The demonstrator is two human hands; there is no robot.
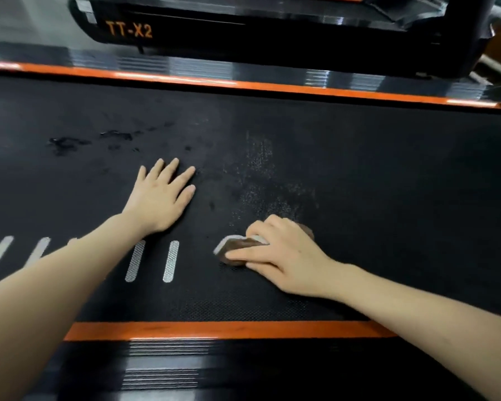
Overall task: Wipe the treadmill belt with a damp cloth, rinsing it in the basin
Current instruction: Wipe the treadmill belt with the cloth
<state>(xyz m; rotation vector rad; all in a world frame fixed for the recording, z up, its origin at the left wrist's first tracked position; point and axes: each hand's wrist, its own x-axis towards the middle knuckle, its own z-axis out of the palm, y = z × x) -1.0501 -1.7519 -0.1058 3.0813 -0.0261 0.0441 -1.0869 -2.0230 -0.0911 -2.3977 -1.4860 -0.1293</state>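
treadmill belt [359, 169]: black, wet-spotted.
left hand [159, 198]: fingers lay spread flat, bracing.
right hand [281, 253]: fingers gripped cloth [237, 246], pressed down to wipe.

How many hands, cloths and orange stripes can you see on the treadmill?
Hands: 2, left hand, right hand
Cloths: 1, brown crumpled cloth
Stripes: 2, far orange stripe, near orange stripe
Total: 5
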